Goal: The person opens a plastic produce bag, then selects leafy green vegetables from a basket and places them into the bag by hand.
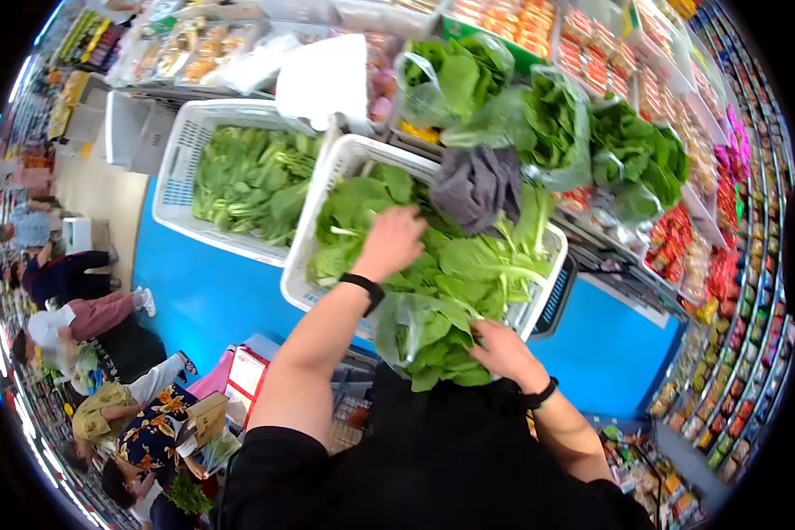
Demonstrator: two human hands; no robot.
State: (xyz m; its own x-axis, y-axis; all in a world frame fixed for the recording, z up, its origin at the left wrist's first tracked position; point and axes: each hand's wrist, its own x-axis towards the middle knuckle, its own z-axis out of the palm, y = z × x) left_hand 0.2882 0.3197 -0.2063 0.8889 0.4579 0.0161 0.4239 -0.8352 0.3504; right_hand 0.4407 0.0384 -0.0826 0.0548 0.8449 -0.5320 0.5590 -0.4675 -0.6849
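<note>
A white basket (293, 256) holds loose leafy greens (473, 261), with a grey cloth (479, 189) lying on them at the back. My left hand (392, 242) rests over the greens in the left part of this basket, its fingertips turned down among the leaves and partly hidden. Near the basket's front edge, my right hand (506, 352) grips a bunch of greens (442, 353) that is partly inside a clear plastic bag (401, 329). The bag's opening is hard to make out. Black bands circle both wrists.
Another white basket (163, 199) of greens stands to the left. Bagged greens (552, 124) sit behind the cloth, beside packaged goods. A white bag or sheet (324, 79) lies at the back. Several people stand at the left. Snack shelves (751, 291) line the right.
</note>
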